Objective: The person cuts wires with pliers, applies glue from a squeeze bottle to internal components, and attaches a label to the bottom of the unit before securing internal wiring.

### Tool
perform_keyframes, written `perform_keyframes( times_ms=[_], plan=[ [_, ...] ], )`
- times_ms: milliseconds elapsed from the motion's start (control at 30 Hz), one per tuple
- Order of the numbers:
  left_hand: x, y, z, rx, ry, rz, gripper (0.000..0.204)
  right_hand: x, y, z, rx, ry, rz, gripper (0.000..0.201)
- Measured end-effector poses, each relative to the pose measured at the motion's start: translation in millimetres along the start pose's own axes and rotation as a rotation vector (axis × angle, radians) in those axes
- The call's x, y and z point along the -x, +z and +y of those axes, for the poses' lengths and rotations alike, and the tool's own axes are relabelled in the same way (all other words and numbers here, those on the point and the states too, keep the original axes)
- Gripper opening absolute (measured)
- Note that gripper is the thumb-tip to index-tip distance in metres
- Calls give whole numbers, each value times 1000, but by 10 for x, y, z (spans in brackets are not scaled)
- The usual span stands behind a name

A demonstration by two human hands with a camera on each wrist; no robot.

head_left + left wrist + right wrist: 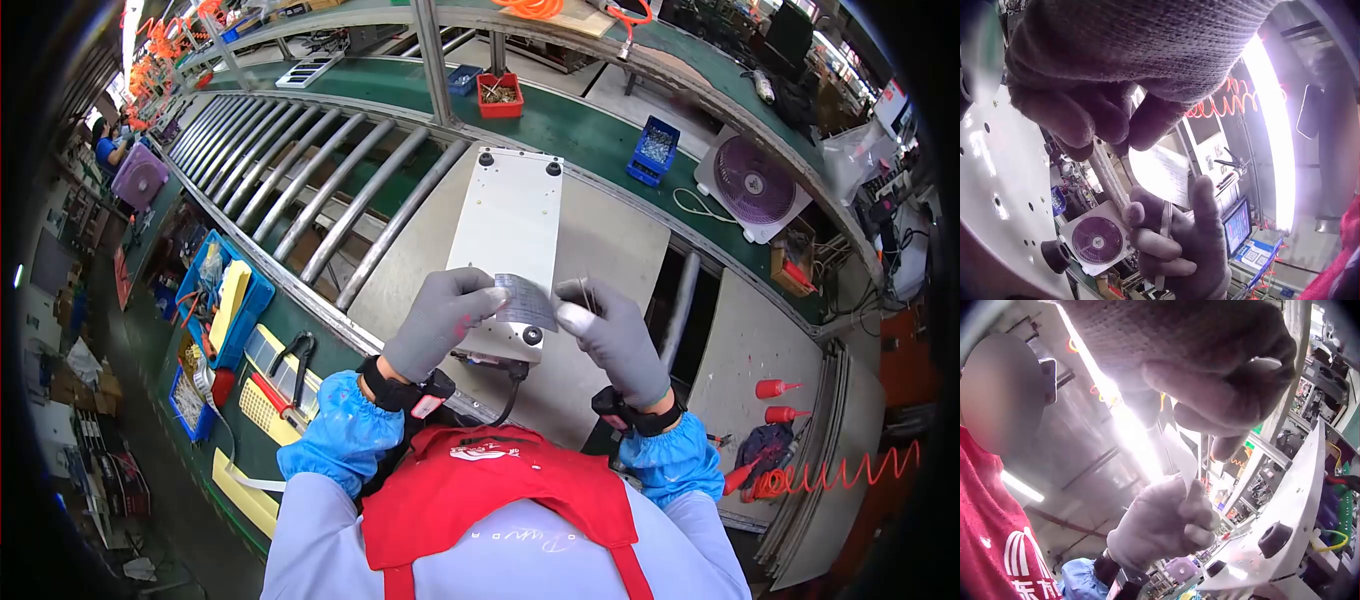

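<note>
My gloved left hand [432, 322] pinches one edge of a silver-grey printed label [525, 303], which curves over the near end of a white metal box [507, 220]. The box lies with its black rubber feet [553, 169] upward, and a black cable [514, 390] comes out of its near end. My gloved right hand [622, 342] is just right of the label's free edge. A thin metal tool [1165, 240] is tucked between its curled fingers, its exact kind unclear. In the right wrist view, the label [1179, 456] rises from the left thumb and fingers.
A roller conveyor [300, 190] runs off to the far left. Blue bins [232, 300] with tools, yellow pieces, and black-handled pliers [297, 360] lie at left. Beyond the box are a red parts bin [499, 96], a blue bin [653, 150] and a purple fan [755, 180]. Red bottles [780, 414] lie right.
</note>
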State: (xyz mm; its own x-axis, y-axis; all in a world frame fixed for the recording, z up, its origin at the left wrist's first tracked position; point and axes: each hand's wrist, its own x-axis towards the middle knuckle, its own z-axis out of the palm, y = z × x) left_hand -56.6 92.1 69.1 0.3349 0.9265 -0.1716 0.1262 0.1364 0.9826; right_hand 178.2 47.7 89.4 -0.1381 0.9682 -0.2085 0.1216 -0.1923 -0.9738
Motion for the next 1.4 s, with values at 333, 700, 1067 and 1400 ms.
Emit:
perform_keyframes(
  times_ms=[333, 700, 1067, 1400],
  plan=[
    [24, -150, -78, 2, -48, 5, 26, -75, 149, -19, -24, -14, 49, 40],
    [77, -203, -157, 16, -46, 9, 29, -177, 253, 170, 21, -54, 97, 38],
    [135, -203, -93, 189, -10, 128, 52, -199, 242, 136, -146, -31, 168, 41],
    [117, -163, -115, 12, 92, 112, 62, -249, 286, 117, -201, 6, 137, 41]
  ],
)
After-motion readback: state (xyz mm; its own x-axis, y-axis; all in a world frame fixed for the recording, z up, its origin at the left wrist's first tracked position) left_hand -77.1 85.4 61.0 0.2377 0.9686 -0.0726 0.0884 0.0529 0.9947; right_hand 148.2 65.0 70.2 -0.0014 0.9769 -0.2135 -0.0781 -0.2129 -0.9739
